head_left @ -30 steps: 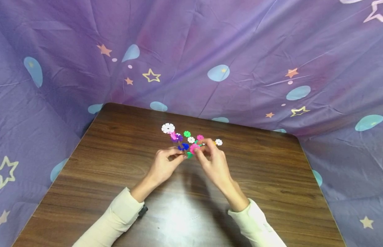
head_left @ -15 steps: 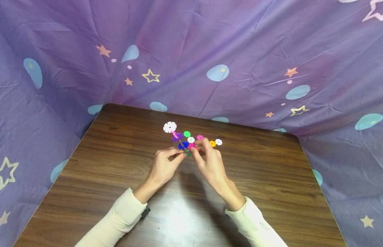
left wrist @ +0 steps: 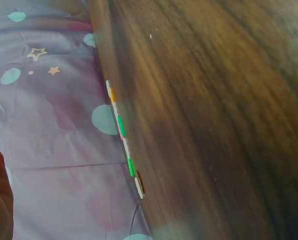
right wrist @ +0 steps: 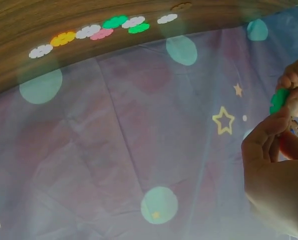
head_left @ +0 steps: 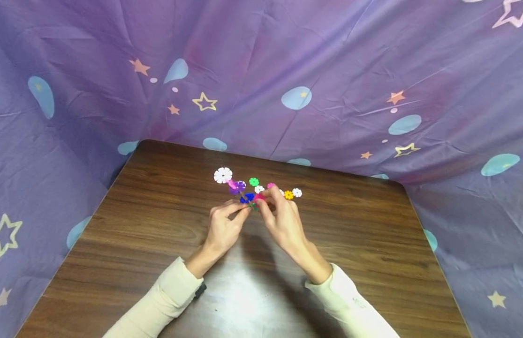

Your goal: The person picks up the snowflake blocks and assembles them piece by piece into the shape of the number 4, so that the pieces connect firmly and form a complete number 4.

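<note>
Discs shaped like flowers form a chain [head_left: 237,188] that slants up and away to the person's left, held above the wood-grain counter [head_left: 358,225]. A white disc [head_left: 218,176] tops it, followed by a pink piece [head_left: 231,184], a purple disc [head_left: 234,190], a brown piece [head_left: 243,194] seen nearly edge-on and a blue disc [head_left: 246,198]. The left hand [head_left: 224,227] pinches the lower end between thumb and fingers, beside a green disc [right wrist: 278,101] that shows between the two hands. The right hand [head_left: 285,224] grips a bright pink disc [head_left: 259,197] with thumb and forefinger, close to the blue disc; whether it is joined to the chain cannot be told.

Beyond the hands, more discs lie flat near the counter's far edge. The right wrist view shows them in an uneven row: an end white disc [right wrist: 41,51], an orange disc [right wrist: 63,38], another white disc [right wrist: 88,32], a loose pink disc [right wrist: 101,34] and a loose green disc [right wrist: 115,22], with others past these. Pale sleeves [head_left: 350,300] cover both forearms, and a purple curtain [head_left: 329,51] printed with stars and blue blobs hangs behind the counter.
</note>
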A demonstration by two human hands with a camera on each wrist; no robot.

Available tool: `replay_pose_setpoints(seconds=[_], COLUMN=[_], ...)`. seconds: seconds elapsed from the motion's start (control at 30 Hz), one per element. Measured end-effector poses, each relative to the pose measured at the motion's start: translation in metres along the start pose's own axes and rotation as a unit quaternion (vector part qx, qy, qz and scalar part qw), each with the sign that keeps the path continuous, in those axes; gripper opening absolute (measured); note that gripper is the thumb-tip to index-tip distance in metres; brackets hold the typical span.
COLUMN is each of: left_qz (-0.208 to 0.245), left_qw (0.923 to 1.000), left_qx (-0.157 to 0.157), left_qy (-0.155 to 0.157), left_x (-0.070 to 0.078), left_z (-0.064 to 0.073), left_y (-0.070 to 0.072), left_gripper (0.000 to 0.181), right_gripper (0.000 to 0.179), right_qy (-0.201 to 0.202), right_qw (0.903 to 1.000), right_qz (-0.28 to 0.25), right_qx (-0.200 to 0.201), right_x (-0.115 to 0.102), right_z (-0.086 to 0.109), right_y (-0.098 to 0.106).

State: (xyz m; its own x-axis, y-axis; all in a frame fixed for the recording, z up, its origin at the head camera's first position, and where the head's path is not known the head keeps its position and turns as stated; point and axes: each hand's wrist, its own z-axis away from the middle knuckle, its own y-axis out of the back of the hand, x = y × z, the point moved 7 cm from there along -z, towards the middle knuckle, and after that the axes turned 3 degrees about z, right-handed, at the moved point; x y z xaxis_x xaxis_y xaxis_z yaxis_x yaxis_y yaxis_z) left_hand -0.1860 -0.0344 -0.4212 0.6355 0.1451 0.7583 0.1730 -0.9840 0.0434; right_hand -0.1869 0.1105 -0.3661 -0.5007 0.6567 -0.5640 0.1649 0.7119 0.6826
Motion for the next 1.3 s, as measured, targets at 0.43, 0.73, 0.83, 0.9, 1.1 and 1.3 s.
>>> replay_pose_setpoints(seconds=[0.43,0.73,0.83,0.9,1.1,1.3], left_qz=[-0.002,-0.018,-0.016,-0.016,-0.016,-0.016], left_qw=[0.9999,0.999,0.9988,0.9988,0.9986,0.9985], left_qx=[-0.011,-0.023,-0.025,-0.025,-0.033,-0.033], left_qy=[0.004,0.034,0.038,0.038,0.037,0.04], left_x=[-0.001,-0.004,-0.004,-0.004,-0.002,-0.002], left_z=[0.0,-0.003,-0.003,-0.004,-0.003,-0.003], left_y=[0.007,0.009,0.01,0.011,0.01,0.01], left_gripper=[0.01,0.007,0.006,0.006,0.006,0.007], right_gripper=[0.014,0.027,0.027,0.027,0.025,0.027], right_qy=[0.018,-0.053,-0.066,-0.071,-0.1,-0.117], right_qw=[0.9994,0.9983,0.9972,0.9962,0.9901,0.9837], right_qz=[0.0,-0.006,0.018,0.035,0.083,0.115], right_qx=[-0.03,-0.025,-0.03,-0.035,-0.055,-0.073], right_x=[-0.003,0.027,0.043,0.055,0.09,0.113], right_z=[-0.001,0.008,0.013,0.016,0.027,0.032], right_y=[-0.006,0.003,0.003,0.002,-0.003,-0.008])
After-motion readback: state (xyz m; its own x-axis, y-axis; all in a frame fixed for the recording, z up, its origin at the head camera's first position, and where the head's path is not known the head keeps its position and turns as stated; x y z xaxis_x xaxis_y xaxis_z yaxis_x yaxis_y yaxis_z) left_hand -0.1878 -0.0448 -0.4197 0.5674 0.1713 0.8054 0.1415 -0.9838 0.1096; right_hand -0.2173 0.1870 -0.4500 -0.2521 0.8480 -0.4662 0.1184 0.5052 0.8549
